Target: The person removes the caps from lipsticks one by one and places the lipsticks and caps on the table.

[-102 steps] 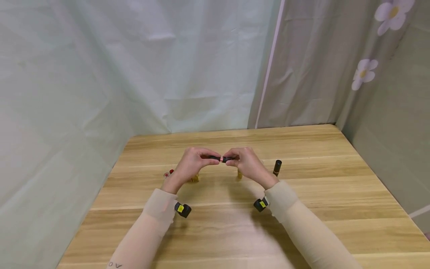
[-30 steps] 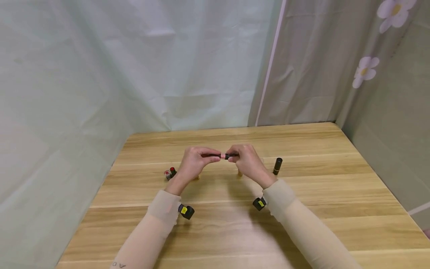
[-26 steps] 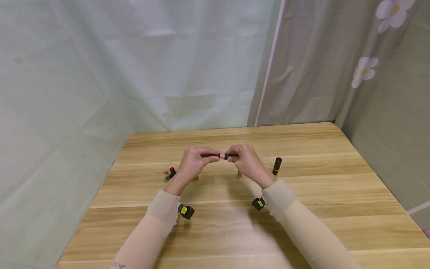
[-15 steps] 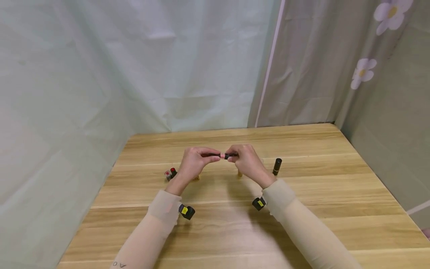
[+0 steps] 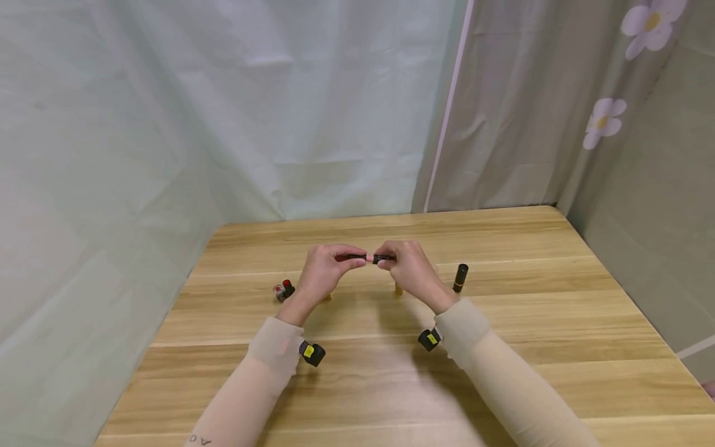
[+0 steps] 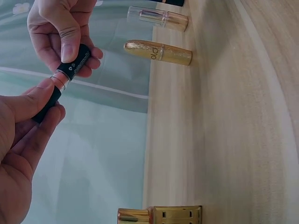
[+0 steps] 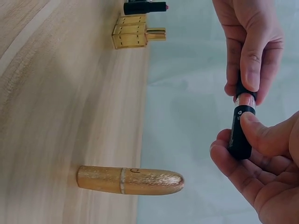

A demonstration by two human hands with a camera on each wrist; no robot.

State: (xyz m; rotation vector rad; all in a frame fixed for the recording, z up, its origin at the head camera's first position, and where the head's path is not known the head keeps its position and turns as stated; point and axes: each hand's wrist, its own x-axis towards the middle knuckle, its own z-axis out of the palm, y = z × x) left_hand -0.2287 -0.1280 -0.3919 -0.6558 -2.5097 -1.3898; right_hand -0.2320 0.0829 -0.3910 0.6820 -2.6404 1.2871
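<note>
Above the table, both hands hold one slim lipstick [image 5: 370, 258], black at both ends with a pink, shiny middle. My left hand [image 5: 319, 273] pinches one black end between thumb and fingers. My right hand [image 5: 414, 272] grips the other black end, its thumb pressed along the side, as the right wrist view shows. The pink part [image 7: 245, 100] lies bare between the two sets of fingertips. Below the right hand a gold, bullet-shaped lipstick [image 7: 131, 180] stands upright on the table. Near my left hand stands a gold, square-bodied container [image 7: 131, 35], mostly hidden in the head view.
A black tube [image 5: 460, 277] stands right of my right wrist. A clear-capped gold lipstick [image 6: 159, 17] stands close to the bullet-shaped one. Left of my left wrist are a black tube with a red top [image 5: 288, 287] and a small round-topped item [image 5: 278, 292]. Curtains [image 5: 335, 124] hang behind the wooden table [image 5: 357, 397].
Compared with 3.4 s ago, the hands are slightly higher and more pink shows between the black ends. Over the last second the hands and the lipstick have hardly moved.
</note>
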